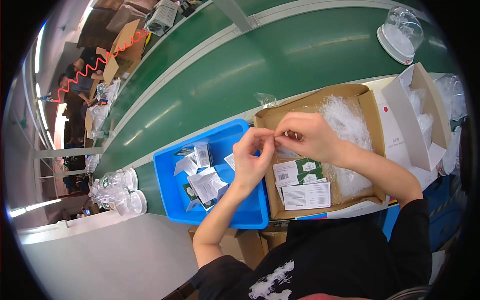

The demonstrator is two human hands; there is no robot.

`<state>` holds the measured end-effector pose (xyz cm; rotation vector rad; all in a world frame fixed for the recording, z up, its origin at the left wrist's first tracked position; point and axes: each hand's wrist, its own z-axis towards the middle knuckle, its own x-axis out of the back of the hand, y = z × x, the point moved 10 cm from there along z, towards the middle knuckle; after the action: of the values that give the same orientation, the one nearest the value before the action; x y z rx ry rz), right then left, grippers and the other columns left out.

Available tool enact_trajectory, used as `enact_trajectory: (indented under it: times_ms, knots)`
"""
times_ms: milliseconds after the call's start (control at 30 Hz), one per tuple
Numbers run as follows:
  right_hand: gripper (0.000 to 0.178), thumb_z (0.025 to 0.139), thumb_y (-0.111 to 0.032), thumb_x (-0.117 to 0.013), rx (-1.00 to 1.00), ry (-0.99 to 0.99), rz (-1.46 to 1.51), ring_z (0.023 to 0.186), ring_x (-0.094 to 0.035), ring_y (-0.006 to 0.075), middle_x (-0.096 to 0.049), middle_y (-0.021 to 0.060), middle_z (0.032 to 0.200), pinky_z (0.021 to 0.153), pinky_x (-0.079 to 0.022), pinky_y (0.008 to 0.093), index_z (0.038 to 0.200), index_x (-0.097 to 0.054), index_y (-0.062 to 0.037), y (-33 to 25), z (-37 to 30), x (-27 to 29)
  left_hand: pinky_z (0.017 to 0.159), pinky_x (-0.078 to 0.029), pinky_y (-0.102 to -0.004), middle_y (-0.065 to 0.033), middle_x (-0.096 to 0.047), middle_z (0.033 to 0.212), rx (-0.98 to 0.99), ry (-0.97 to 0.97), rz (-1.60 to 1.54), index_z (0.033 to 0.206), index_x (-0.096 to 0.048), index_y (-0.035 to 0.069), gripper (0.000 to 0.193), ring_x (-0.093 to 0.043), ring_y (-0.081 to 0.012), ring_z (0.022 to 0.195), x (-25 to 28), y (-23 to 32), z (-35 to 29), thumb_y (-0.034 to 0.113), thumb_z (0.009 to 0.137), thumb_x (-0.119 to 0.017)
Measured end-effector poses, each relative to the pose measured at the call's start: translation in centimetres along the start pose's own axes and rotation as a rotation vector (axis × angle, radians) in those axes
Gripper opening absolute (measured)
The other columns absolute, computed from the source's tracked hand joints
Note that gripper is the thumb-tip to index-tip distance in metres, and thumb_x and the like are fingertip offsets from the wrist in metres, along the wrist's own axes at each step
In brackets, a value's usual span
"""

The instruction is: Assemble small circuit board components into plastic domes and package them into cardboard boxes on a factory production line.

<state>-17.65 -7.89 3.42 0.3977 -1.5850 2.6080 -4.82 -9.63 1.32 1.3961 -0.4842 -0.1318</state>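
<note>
My left hand (252, 156) and my right hand (309, 136) meet above the inner side of an open cardboard box (378, 125), fingertips pinched together. Whatever sits between the fingertips is too small to make out. Below them in the box lie several printed white-and-green cards (305, 194), some with barcodes. Beside the cards, a heap of thin white plastic strands (345, 120) fills the right part of the box. A blue plastic bin (165, 175) to the left holds several folded cards (205, 185); my left forearm crosses its right end.
A green conveyor belt (210, 95) runs past the far side. Clear domes with white bases stand at the far right (400, 37) and on the left (131, 192). An open white carton (407, 115) of clear plastic pieces sits right. People work at the upper left.
</note>
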Motion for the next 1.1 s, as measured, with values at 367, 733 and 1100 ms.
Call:
enact_trajectory:
  times_ms: [367,733,1100]
  knots:
    - [0.008,0.079,0.000,-0.069,-0.007,0.008,-0.012,0.065,-0.060,0.0142,-0.064,0.0052,0.083,0.054,-0.048,0.0257,0.086,-0.065,-0.0024,0.25,0.00,0.25,0.065,-0.055,-0.0245,-0.0109,-0.070,0.087,0.017,-0.027,-0.072,0.103,-0.059,-0.004,0.011,-0.066,-0.0130,0.072,-0.12,-0.41,0.13,-0.003,0.092,-0.057]
    - [0.008,0.081,-0.001,-0.069,-0.021,0.003,0.005,0.064,-0.059,0.0151,-0.063,0.0059,0.082,0.054,-0.048,0.0263,0.088,-0.066,-0.0027,0.12,0.10,0.31,0.067,-0.054,-0.0237,-0.0105,-0.069,0.088,0.021,-0.029,-0.104,0.103,-0.059,-0.004,0.010,-0.066,-0.0124,0.074,-0.01,-0.46,0.01,-0.002,0.093,-0.057]
    - [0.009,0.080,0.000,-0.069,0.028,0.056,0.002,0.065,-0.060,0.0144,-0.063,0.0059,0.081,0.054,-0.047,0.0254,0.089,-0.066,-0.0023,0.05,0.22,0.76,0.072,-0.052,-0.0230,-0.0072,-0.067,0.092,-0.044,-0.001,-0.063,0.113,-0.060,-0.002,0.021,-0.064,-0.0108,0.080,-0.01,-0.05,0.27,-0.003,0.093,-0.056]
